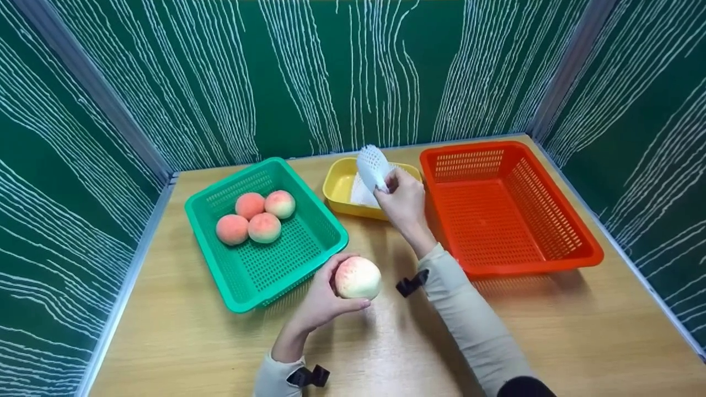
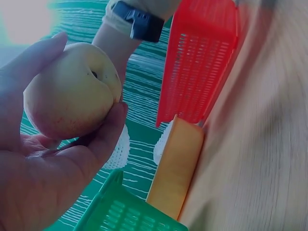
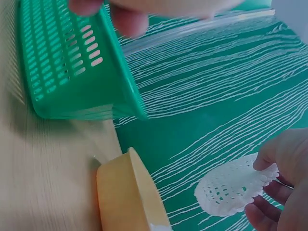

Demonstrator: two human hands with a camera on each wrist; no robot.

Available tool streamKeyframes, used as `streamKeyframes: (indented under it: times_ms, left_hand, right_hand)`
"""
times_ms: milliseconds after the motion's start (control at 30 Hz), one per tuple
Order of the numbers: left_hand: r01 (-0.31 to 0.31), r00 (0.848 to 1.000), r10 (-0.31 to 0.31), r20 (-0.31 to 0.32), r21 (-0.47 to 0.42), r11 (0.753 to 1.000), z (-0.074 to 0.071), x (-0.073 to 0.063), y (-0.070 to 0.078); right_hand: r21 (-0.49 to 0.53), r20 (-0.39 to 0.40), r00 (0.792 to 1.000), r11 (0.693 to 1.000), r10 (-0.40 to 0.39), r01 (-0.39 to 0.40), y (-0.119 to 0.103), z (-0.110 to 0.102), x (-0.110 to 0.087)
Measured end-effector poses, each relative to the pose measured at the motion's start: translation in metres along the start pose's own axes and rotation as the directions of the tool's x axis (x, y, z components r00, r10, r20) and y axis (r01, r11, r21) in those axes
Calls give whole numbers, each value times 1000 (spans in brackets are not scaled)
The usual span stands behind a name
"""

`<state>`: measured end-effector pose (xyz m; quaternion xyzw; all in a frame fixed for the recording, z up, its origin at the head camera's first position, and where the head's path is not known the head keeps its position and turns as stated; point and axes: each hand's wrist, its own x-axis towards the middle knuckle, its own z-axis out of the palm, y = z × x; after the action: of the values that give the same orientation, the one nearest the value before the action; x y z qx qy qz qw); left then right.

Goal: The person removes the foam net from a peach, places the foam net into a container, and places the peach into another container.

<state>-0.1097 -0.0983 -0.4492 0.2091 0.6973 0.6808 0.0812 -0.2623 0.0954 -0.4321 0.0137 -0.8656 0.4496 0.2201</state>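
My left hand (image 1: 325, 298) grips a pale peach (image 1: 358, 278) with a pink blush, fingers and thumb curled round its sides, above the table in front of the green basket (image 1: 325, 251). In the left wrist view the peach (image 2: 72, 91) shows its dimpled stem end. My right hand (image 1: 404, 201) pinches a white foam net sleeve (image 1: 372, 165) by one end, over the yellow tub (image 1: 339, 205). Seen from the right wrist, the net sleeve (image 3: 231, 185) hangs flattened between thumb and fingers. More white netting (image 1: 361, 193) lies in the tub.
Several peaches (image 1: 265, 227) sit together in the green basket at left. A red-orange basket (image 1: 485, 209) stands at right beside the tub. Green panels (image 1: 336, 77) with white wavy lines enclose the wooden table (image 1: 375, 353) at the back and sides.
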Motion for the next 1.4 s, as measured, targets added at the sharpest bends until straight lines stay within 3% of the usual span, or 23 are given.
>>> streamKeyframes:
  times_ms: [267, 500, 933, 1067, 1200, 1400]
  left_hand:
    - [-9, 1000, 9, -5, 13, 1000, -4, -2, 1]
    - [-7, 1000, 8, -11, 77, 997, -8, 1, -25]
    - [-23, 999, 25, -23, 85, 996, -12, 2, -27]
    - [-16, 1000, 17, -19, 69, 998, -11, 2, -28]
    - [-24, 1000, 25, -19, 72, 997, -9, 3, -31]
    - [-29, 999, 30, -15, 74, 997, -9, 6, -31]
  right_hand:
    - [-91, 7, 1000, 996, -20, 20, 5, 28, 30]
    - [-193, 68, 997, 980, -27, 39, 20, 48, 49]
    - [-376, 199, 972, 907, -122, 190, 43, 81, 72]
    - [-400, 283, 953, 890, -109, 221, 50, 87, 73]
    - [-385, 370, 927, 896, -68, 220, 54, 90, 72]
    - [-331, 512, 858, 911, -47, 247, 54, 94, 73]
